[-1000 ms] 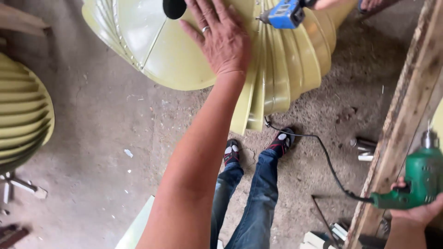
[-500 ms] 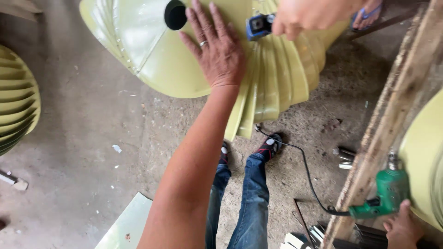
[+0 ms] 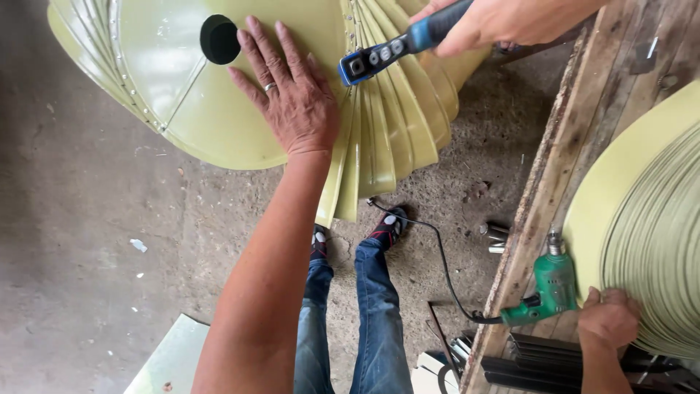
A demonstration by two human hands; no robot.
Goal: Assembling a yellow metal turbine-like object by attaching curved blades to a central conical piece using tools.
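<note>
Pale yellow-green sheet-metal fan wheel [image 3: 240,109], with overlapping curved blades, riveted seams and a round dark hub hole, hangs above the concrete floor [image 3: 95,241]. Left hand [image 3: 292,91] lies flat on it, fingers spread, grasping nothing. Right hand [image 3: 503,18] clenches a blue-handled rivet tool [image 3: 397,47] against the blades.

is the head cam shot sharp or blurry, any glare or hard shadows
Head view: mostly sharp, with soft, even daylight and no hard shadows; a mild sheen shows on the yellow-green sheet-metal piece beside the left hand; the right hand with the blue-handled tool is cropped at the top edge.
</note>
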